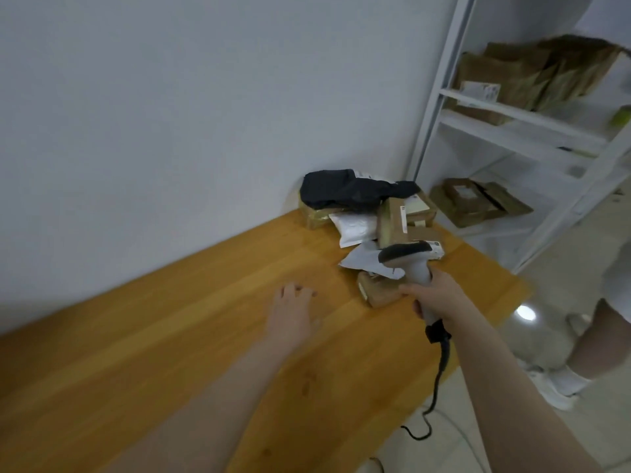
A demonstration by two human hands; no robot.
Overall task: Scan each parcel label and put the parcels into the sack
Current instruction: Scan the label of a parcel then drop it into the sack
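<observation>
Right hand [433, 298] wraps its fingers round the grip of a grey handheld scanner [408, 256], head aimed away toward the parcel pile [372, 216] at the far corner of the wooden table [153, 353]. Scanner cable [440, 370] hangs off the table's right edge. Left hand [290, 312] is palm down over the bare tabletop, fingers loosely spread, holding nothing; cannot tell whether it touches the wood. In the pile, a black poly bag [345, 189] lies on top against the wall, with a white padded mailer [355, 227] and brown boxes below. A small brown parcel [375, 291] sits nearest, just beside the right hand. White shelving [512, 124] to the right holds brown parcels. Another person's leg [587, 346] stands at far right.
</observation>
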